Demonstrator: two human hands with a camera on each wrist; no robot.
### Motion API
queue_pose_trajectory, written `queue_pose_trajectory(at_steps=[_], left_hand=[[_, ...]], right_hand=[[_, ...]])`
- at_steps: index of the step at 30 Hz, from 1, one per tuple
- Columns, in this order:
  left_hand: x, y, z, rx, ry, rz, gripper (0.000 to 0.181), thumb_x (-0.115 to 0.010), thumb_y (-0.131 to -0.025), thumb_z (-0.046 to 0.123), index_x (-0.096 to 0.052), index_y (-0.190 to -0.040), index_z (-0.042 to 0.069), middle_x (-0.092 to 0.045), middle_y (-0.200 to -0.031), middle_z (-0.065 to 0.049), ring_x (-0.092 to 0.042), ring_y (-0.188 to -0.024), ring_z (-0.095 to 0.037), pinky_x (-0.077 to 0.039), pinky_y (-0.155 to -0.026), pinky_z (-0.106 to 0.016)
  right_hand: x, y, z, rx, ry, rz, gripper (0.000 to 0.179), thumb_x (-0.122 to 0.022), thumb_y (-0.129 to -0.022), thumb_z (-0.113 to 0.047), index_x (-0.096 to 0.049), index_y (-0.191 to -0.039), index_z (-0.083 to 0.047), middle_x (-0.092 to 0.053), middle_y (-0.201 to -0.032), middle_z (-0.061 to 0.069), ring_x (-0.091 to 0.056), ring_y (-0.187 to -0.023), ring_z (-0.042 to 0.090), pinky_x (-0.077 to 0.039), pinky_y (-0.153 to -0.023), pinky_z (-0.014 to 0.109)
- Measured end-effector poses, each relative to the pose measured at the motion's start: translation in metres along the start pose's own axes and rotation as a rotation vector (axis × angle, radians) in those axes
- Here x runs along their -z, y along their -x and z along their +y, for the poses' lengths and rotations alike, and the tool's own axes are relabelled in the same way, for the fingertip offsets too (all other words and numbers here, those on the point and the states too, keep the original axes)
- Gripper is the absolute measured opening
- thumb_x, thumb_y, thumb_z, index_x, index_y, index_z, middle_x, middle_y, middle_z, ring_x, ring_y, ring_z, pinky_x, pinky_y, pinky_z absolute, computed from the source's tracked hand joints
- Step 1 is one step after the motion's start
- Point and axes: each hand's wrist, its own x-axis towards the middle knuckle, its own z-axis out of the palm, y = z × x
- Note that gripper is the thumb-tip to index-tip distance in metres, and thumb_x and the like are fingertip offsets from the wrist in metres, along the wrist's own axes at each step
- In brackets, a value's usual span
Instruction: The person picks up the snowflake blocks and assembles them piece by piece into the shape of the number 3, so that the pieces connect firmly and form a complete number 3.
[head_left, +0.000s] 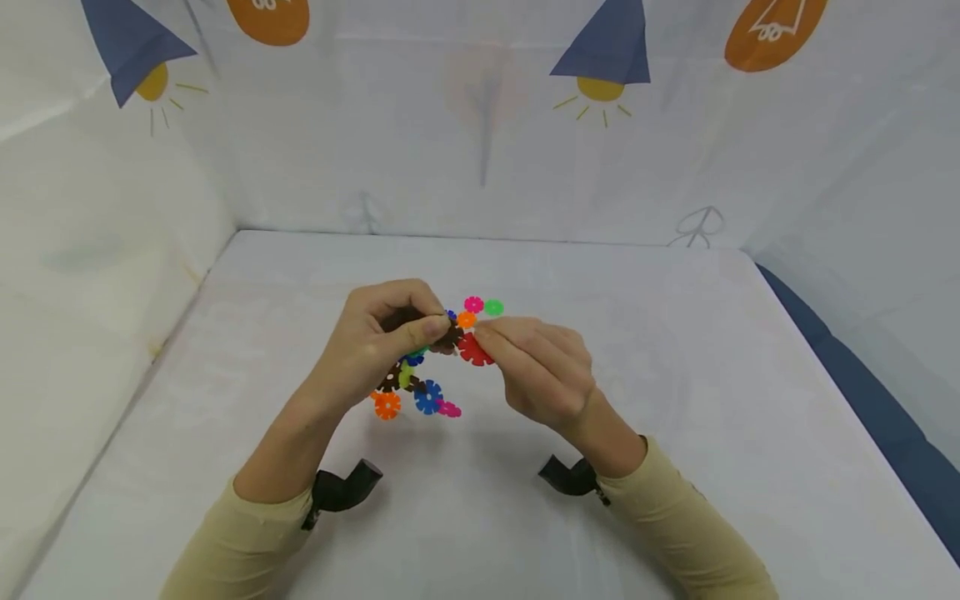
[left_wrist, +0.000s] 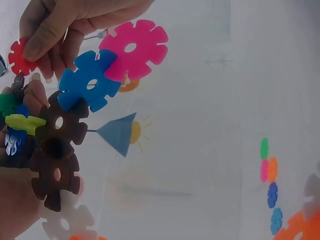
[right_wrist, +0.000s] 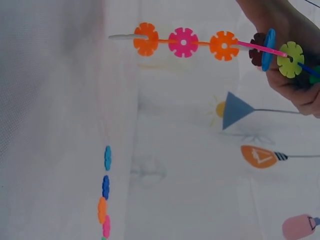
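Your L hand [head_left: 371,342], w/ fingers curled, pinches a brown disc [head_left: 453,336]. Your R hand [head_left: 543,367], also curled, pinches a red disc [head_left: 474,351] alongside.

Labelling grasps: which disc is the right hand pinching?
The red disc in the right hand, the only red one visible; the left hand pinches a brown disc.

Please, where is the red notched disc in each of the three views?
Head: the red notched disc is near the centre, pinched by the right hand.
Left wrist: red notched disc at the upper left edge.
Right wrist: not visible.
Shared landmark: the separate row of coloured discs, centre in head, lower right in left wrist, lower left in right wrist.
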Motion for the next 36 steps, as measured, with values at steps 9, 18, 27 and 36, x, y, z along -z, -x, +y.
queue_pose_trajectory(at_steps=[9,18,27,36], left_hand=[[0.0,-0.001,-0.002,0.048,-0.016,0.005,0.012,-0.058,-0.094,-0.003,-0.063,-0.084,-0.002,-0.066,-0.078,-0.002,-0.067,-0.072,-0.025,-0.06,-0.072,-0.032],[-0.003,-0.002,-0.008,0.054,0.045,-0.017,0.011,-0.056,-0.095,-0.002,-0.062,-0.085,-0.003,-0.066,-0.08,0.0,-0.067,-0.072,-0.024,-0.061,-0.073,-0.032],[-0.008,-0.003,-0.013,0.095,0.061,0.028,0.013,-0.057,-0.095,-0.001,-0.063,-0.084,-0.001,-0.067,-0.079,0.0,-0.066,-0.072,-0.023,-0.06,-0.072,-0.03],[-0.014,-0.002,-0.017,0.14,0.109,0.046,0.019,-0.056,-0.095,0.002,-0.065,-0.081,0.009,-0.067,-0.078,0.001,-0.067,-0.07,-0.022,-0.059,-0.071,-0.033]], right_hand=[[-0.002,0.002,-0.001,-0.041,-0.032,-0.029,0.008,-0.067,-0.092,-0.001,-0.07,-0.091,0.007,-0.073,-0.079,0.015,-0.073,-0.07,0.024,-0.06,-0.062,0.03],[-0.003,0.005,-0.005,-0.092,-0.025,-0.026,0.009,-0.065,-0.092,0.001,-0.07,-0.087,0.006,-0.072,-0.074,0.015,-0.072,-0.065,0.024,-0.059,-0.057,0.029],[-0.007,0.007,-0.008,-0.135,0.02,0.024,0.013,-0.059,-0.088,0.012,-0.07,-0.085,0.005,-0.07,-0.07,0.012,-0.068,-0.06,0.02,-0.058,-0.055,0.029],[-0.012,0.016,-0.009,-0.147,0.034,0.071,0.012,-0.06,-0.088,0.011,-0.069,-0.085,0.005,-0.07,-0.07,0.013,-0.068,-0.059,0.021,-0.058,-0.055,0.029]])
